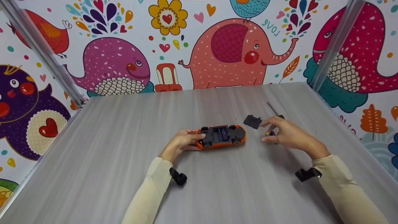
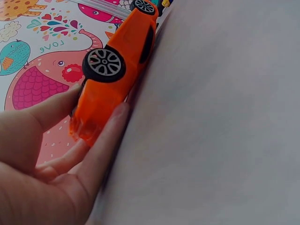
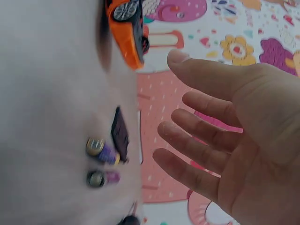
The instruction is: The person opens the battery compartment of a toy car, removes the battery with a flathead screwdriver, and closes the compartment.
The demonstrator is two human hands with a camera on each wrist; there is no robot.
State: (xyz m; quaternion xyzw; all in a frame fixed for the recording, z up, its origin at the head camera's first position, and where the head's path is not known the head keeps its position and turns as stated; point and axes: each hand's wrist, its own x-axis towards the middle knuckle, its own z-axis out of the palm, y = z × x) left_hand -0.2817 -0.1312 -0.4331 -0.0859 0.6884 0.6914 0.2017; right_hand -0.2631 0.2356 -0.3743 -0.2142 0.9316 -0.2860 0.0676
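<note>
An orange toy car [image 1: 222,136] lies upside down on the grey table [image 1: 124,161], its dark underside and open battery bay facing up. My left hand [image 1: 183,141] grips the car [image 2: 117,70] at one end, thumb on one side and fingers on the other. My right hand [image 1: 279,132] hovers open just right of the car, fingers [image 3: 197,136] spread and holding nothing. Under it lie two small purple batteries [image 3: 101,161], also seen as batteries [image 1: 270,134] in the head view. A dark battery cover [image 1: 252,121] lies on the table beside them, cover [image 3: 120,133].
A thin screwdriver [image 1: 275,110] lies behind the right hand. Cartoon-printed walls [image 1: 199,43] close the table at the back and both sides, with metal posts [image 1: 43,53] at the corners. Black wrist mounts sit on both cream sleeves.
</note>
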